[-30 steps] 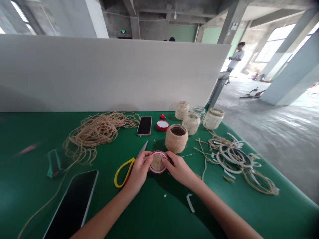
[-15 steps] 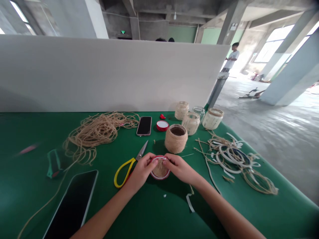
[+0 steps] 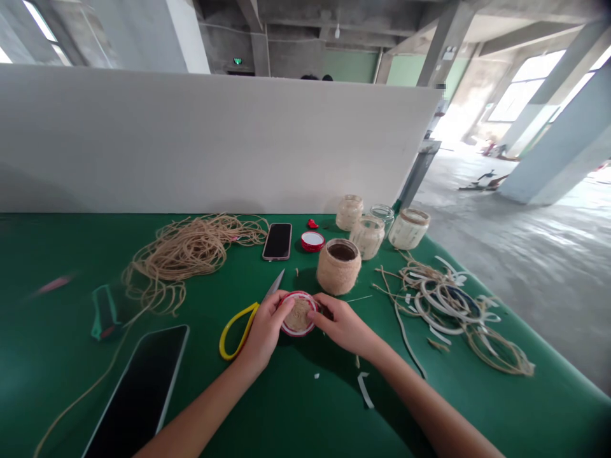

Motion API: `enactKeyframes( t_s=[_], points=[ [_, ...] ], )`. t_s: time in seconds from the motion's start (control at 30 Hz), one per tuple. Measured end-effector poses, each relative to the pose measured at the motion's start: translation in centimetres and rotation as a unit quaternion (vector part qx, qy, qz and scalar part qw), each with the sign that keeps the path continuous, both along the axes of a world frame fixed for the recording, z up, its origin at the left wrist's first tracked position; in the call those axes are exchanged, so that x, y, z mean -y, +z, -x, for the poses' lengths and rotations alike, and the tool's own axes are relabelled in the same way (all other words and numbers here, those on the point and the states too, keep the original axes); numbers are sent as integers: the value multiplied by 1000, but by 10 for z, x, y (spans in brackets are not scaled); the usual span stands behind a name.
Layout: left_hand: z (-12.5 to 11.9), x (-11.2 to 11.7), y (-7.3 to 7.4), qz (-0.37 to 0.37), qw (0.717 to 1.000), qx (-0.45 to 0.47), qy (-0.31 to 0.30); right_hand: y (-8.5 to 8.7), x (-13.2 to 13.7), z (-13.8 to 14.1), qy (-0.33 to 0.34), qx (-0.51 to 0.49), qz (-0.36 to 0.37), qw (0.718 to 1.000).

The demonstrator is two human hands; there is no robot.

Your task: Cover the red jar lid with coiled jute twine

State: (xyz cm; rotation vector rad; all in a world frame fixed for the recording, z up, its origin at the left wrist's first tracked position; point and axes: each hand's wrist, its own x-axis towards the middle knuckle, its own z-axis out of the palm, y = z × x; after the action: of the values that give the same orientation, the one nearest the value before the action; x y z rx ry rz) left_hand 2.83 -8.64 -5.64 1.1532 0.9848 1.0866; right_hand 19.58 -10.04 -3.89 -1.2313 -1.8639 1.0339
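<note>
Red jar lid (image 3: 296, 333) with twine coiled inside — pinched between left hand (image 3: 265, 332) and right hand (image 3: 341, 326), fingers hiding part of rim; yellow-handled scissors (image 3: 237, 329) partly hidden under left palm.

Here's the green-topped desk (image 3: 296, 413), and it's packed! Along the back, glass jars (image 3: 366, 236) crowd beside a twine-wrapped jar (image 3: 338, 267), with a small red lid (image 3: 312, 241) and a phone (image 3: 277, 241) close by. Over on the left, a big tangle of jute twine (image 3: 176, 257) and a larger black-screened device (image 3: 138, 388); yellow-handled scissors (image 3: 238, 315) mid-desk; and out right, white rings (image 3: 443, 312) snarled in twine!
</note>
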Motion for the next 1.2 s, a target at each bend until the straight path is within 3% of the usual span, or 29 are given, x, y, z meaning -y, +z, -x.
enactKeyframes(
  t_s=[0.23,0.43,0.87,1.03,1.2],
  points=[
    [-1,2,5,38,997,70,-12,-6,-3,0,-34,-5,-22,999],
    [-1,2,6,51,993,103,15,-3,-4,-1,-73,9,-33,997],
    [-1,1,6,49,996,70,-26,-10,-5,-1,-36,-32,-10,999],
    [-2,0,8,58,998,10,-7,-7,-6,-3,-18,-34,4,999],
    [-1,0,7,51,998,14,-17,-2,-5,-6,12,-48,30,998]
  ],
)
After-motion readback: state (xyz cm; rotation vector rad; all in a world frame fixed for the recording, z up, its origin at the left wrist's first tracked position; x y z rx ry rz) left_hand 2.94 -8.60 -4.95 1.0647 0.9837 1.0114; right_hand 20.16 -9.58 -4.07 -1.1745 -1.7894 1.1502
